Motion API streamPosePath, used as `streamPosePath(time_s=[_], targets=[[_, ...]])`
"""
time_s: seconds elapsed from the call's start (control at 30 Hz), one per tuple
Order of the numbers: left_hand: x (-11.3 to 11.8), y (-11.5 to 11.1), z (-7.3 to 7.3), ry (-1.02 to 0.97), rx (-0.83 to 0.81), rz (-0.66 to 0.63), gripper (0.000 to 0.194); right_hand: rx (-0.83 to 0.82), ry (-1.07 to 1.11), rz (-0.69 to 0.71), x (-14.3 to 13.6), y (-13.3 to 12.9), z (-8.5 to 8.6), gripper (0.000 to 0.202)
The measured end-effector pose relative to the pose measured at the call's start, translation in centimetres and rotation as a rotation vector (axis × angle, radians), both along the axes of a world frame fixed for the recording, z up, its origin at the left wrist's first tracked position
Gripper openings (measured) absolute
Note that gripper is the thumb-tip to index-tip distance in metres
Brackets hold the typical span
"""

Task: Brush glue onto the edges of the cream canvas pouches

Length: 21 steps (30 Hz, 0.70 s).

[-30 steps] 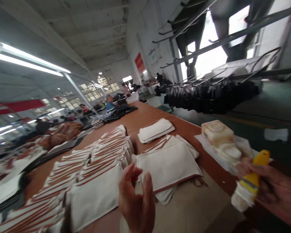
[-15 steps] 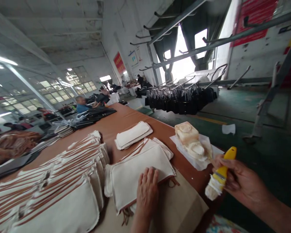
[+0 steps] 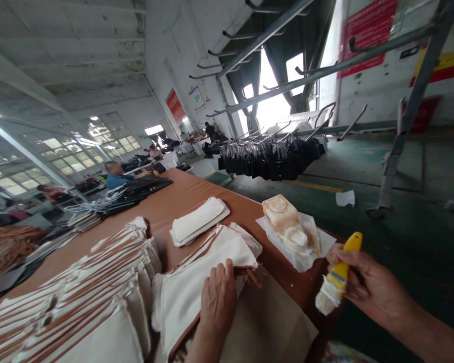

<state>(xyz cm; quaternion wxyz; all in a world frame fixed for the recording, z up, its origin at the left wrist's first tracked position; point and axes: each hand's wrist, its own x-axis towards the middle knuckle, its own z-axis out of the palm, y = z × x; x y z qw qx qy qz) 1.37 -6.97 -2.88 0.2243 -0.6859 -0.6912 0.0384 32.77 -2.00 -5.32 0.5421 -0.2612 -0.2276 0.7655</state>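
Note:
My left hand (image 3: 218, 297) has its fingers curled over the lower edge of a cream fabric piece (image 3: 189, 287) with brown edging, which lies on top of a small pile. In my right hand (image 3: 359, 277) is a yellow-handled brush (image 3: 338, 277), its bristles coated white and pointing down to the left. A crusted glue container (image 3: 282, 214) sits on white paper (image 3: 304, 259) just beyond the brush. Behind the pile lies a smaller stack of cream pieces (image 3: 200, 220). Long overlapping rows of cream pieces (image 3: 98, 297) fill the left side.
The brown tabletop (image 3: 189, 184) carries black items (image 3: 144, 186) at its far left. Beyond its right edge stands a metal rack (image 3: 397, 136) with black bags (image 3: 276, 159). A person in blue (image 3: 115, 177) is farther back.
My left hand's fingers have curled round the cream piece's edge, and that edge is lifted a little. The brush is still held at the right. The whole view has shifted slightly.

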Motion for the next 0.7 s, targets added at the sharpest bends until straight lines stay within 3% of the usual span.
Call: streamPosePath(time_s=[0.1,0.2,0.27,0.3,0.37,0.5,0.57,0.63,0.7], targets=[[-0.4,-0.6,4.8,-0.135,0.034,-0.099,0.042,-0.027,0.005,-0.017,0.6,0.3,0.5,0.023],[0.0,-2.0,9.5,-0.482,-0.058,-0.098,0.033,-0.028,-0.005,-0.053,1.3,0.8,0.9,0.021],[0.6,-2.8,10.9,-0.707,-0.161,0.007,0.03,-0.022,-0.006,-0.067,1.7,1.1,1.0,0.02],[0.8,-3.0,10.8,-0.785,-0.202,0.057,0.03,-0.019,-0.003,-0.065,1.8,1.2,1.1,0.02],[0.7,-3.4,9.1,-0.873,-0.248,0.12,0.028,-0.018,-0.001,-0.064,2.0,1.4,1.1,0.019],[-0.9,-4.0,2.1,-0.923,-0.25,0.145,0.018,-0.048,-0.028,-0.081,1.9,1.2,1.4,0.017],[-1.7,-4.4,-1.1,-0.854,-0.2,0.132,0.01,-0.054,-0.049,-0.083,1.7,0.9,1.7,0.017],[-2.3,-4.8,-3.2,-0.712,-0.141,0.137,0.009,-0.054,-0.07,-0.086,1.5,0.6,1.9,0.019],[-2.5,-5.0,-4.2,-0.592,-0.099,0.156,0.009,-0.066,-0.089,-0.091,1.2,0.3,2.1,0.021]])
